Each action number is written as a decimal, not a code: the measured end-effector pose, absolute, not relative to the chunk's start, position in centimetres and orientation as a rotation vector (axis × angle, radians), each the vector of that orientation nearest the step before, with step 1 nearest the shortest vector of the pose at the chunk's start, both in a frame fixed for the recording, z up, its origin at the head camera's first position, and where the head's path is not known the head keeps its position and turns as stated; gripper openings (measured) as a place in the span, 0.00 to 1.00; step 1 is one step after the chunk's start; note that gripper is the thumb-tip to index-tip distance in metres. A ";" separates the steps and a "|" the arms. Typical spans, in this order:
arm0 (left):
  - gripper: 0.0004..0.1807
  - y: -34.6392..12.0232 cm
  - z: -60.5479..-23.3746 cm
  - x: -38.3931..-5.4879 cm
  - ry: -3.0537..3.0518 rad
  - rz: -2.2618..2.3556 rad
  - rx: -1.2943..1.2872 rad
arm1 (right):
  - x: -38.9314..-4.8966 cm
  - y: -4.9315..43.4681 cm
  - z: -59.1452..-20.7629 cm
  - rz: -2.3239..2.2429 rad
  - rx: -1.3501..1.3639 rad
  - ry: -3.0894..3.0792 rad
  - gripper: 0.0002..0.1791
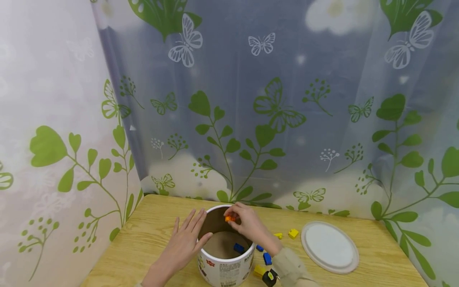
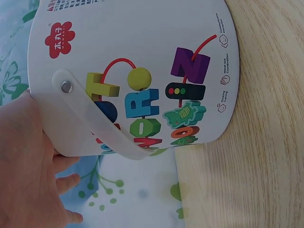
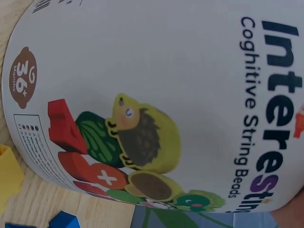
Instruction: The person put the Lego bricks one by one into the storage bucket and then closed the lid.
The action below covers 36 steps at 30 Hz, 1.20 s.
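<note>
At lower centre of the frame, the right hand (image 1: 249, 224) pinches 1 orange block (image 1: 230, 219) at the mouth of the bucket (image 1: 211, 271) — the left hand (image 1: 186, 241), fingers spread, is at its left side. Probably the step is filling; next calls for loosening the pinch.

Passage from above

I see room down into the bucket (image 1: 229, 260) between the left hand (image 1: 184, 242) and the right hand (image 1: 249, 223). Right of it, blocks (image 1: 267, 259) and a lid (image 1: 330, 246) obstruct the table (image 1: 157, 223); behind, the curtain (image 1: 229, 67) limits me.
</note>
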<state>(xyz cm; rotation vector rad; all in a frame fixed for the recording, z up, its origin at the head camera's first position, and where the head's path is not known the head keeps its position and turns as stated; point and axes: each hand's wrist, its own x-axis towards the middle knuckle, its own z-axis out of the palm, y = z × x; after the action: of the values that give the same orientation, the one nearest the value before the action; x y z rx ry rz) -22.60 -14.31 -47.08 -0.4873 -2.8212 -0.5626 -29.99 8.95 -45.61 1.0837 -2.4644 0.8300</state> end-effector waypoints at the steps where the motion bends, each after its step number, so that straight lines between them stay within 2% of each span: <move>1: 0.38 -14.3 -47.1 -22.6 -2.822 -0.556 -0.487 | -30.0 8.9 -45.6 0.829 1.077 -2.465 0.09; 11: 0.38 -14.3 -47.1 -22.6 -2.805 -0.543 -0.495 | -29.6 9.0 -45.5 0.809 0.999 -2.456 0.13; 18: 0.38 -14.3 -47.3 -22.7 -2.803 -0.569 -0.490 | -29.1 10.0 -44.3 1.062 0.913 -2.325 0.12; 27: 0.39 -14.3 -47.3 -22.6 -2.788 -0.581 -0.496 | -28.1 13.4 -43.4 1.170 0.814 -2.261 0.15; 36: 0.39 -14.2 -47.1 -22.5 -2.797 -0.587 -0.491 | -27.2 17.8 -44.1 1.189 0.654 -2.345 0.16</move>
<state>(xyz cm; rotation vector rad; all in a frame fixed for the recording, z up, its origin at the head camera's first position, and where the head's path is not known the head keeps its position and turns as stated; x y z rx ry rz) -22.53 -14.18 -47.15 -0.4912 -2.7973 -0.5873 -27.24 17.85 -44.13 0.6535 -2.3451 1.1886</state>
